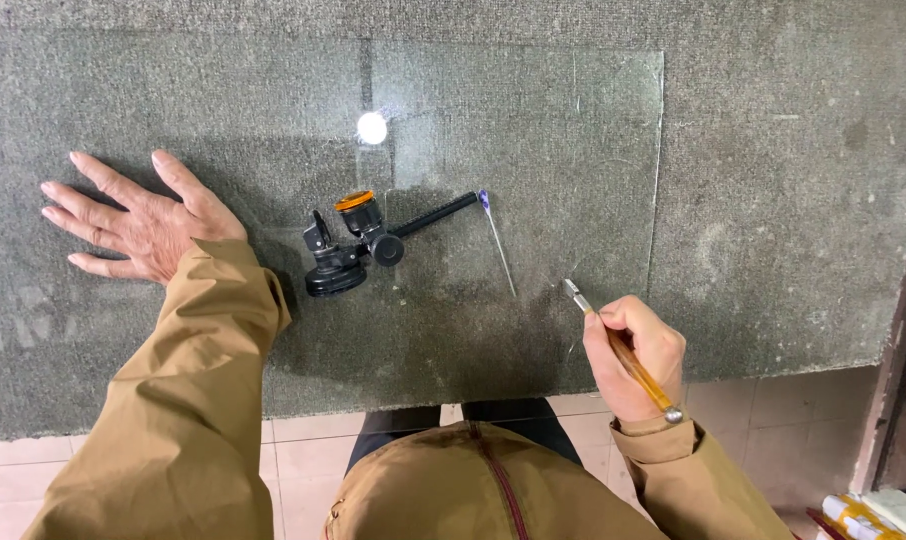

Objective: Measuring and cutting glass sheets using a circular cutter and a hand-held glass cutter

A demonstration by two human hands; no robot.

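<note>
Holding: cutter (623, 350) gripped in right hand (633, 360)
Left hand (138, 220): fingers spread, laid flat on bench (793, 200)
Glass (573, 150): circle cutter (368, 245) set on it

Head view: worn on the head, looks steeply down, away from the body
Nearness: close, at arm's reach over the worktop (773, 200)

We wear a tan, khaki-coloured jacket (473, 485) of smooth woven cloth, closed down the front by a dark reddish zip. Its long sleeves are loose and creased, ending in plain turned cuffs at our wrists. Below the hem, dark trousers (413, 425) show. Our left hand (138, 222) and right hand (633, 355) are bare, without gloves.
</note>
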